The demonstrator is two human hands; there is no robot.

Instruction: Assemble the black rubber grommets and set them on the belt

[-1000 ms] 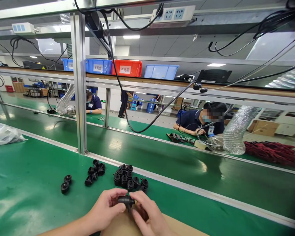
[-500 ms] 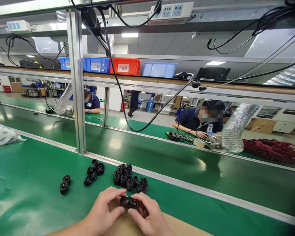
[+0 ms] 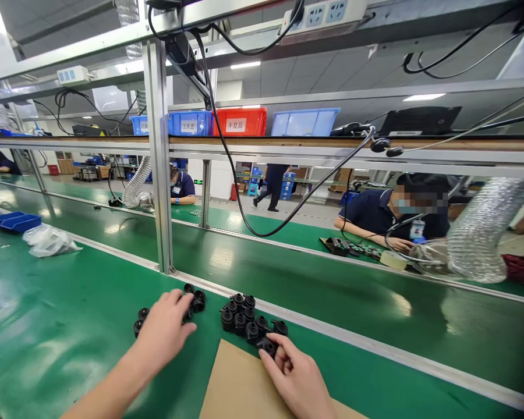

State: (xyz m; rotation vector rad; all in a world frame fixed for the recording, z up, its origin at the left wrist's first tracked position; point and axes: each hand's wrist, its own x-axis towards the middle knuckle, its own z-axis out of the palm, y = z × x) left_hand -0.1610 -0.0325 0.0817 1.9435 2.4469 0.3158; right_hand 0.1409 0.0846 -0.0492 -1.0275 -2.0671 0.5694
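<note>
My left hand (image 3: 168, 323) reaches over the middle group of black parts (image 3: 198, 301), its fingers apart and curved at that group's edge; its palm hides some parts. With thumb and forefinger, my right hand (image 3: 293, 372) grips a black part (image 3: 267, 347) at the near right end of the larger group of black parts (image 3: 240, 319). Several parts in this group stand close together. Two more round black parts (image 3: 138, 327) sit left of my left wrist, partly covered by it.
Brown cardboard (image 3: 240, 384) lies at the front edge. A metal post (image 3: 159, 169) rises behind the green table (image 3: 91, 302). Blue trays (image 3: 15, 222) and a plastic bag (image 3: 49, 240) are at left. A person (image 3: 393, 209) works across the line; a black cable (image 3: 244, 224) hangs ahead.
My hands have moved apart: the left went left to the middle group, the right carried the black part to the larger group. The view has shifted left.
</note>
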